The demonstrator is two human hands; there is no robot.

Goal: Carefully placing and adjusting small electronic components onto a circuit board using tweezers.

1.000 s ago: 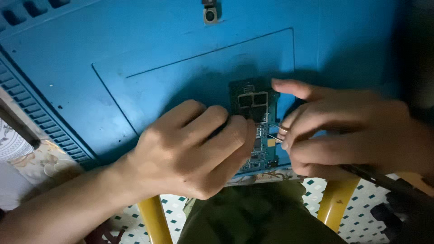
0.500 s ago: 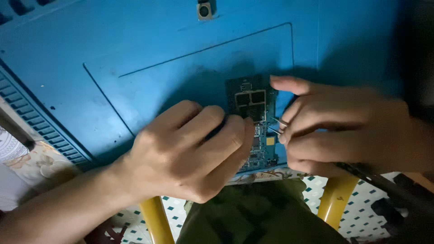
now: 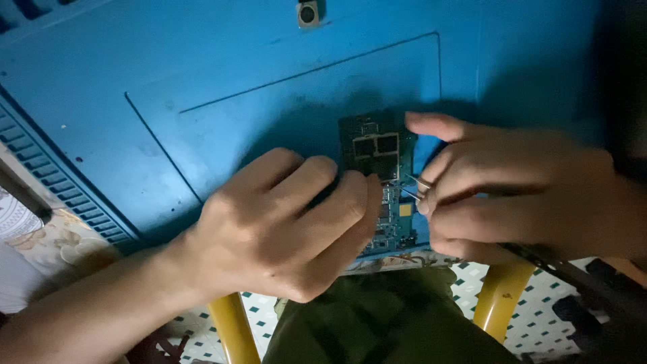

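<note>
- Left hand (image 3: 290, 226) pressed flat and curled over the lower left part of the circuit board (image 3: 381, 182), fingertips on its edge, pinning it down – same hold as a second ago, barely shifted.
- Right hand (image 3: 512, 192) closed around thin metal tweezers (image 3: 412, 187), tips now resting on the board just beside the left fingertips; half a second back, the tips a touch further off the board's right edge, so a small creep inward.
- Board lying between the two hands, on the blue mat (image 3: 236, 87) that covers the bench, close to the near edge; upper part with two dark square parts clear of both hands, small yellow patch showing just under the tweezer tips.
- Whether anything is pinched between the tweezer tips: cannot tell, too fine and too dim.
- Meaning, as a judgement: holding settled, work narrowed to one tiny spot mid-board; steady pin from the left, fine picking from the right.
- Beyond the hands, at the far edge of the mat, a small square camera part (image 3: 308, 13), lying alone, well apart.
- Below the hands, yellow stool legs (image 3: 499, 296) and olive trousers (image 3: 377, 323) over a tiled floor.
</note>
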